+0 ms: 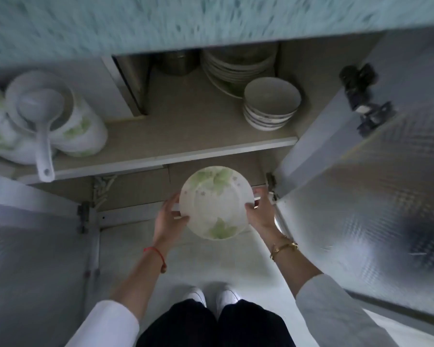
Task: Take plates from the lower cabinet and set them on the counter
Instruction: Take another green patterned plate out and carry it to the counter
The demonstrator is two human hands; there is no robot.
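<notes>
Head view, looking down past white shoes (211,295): the left hand (172,216) and right hand (259,211) curl their fingers round opposite rims of a leaf-patterned plate (214,202), held between them. Beyond the hands, a shelf (161,156) carries bowls (271,103) and stacked plates (236,66). The counter (161,21) lies farthest.

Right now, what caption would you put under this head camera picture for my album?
Left hand and right hand hold a leafy plate before the open cabinet, bowls stacked inside.
</notes>
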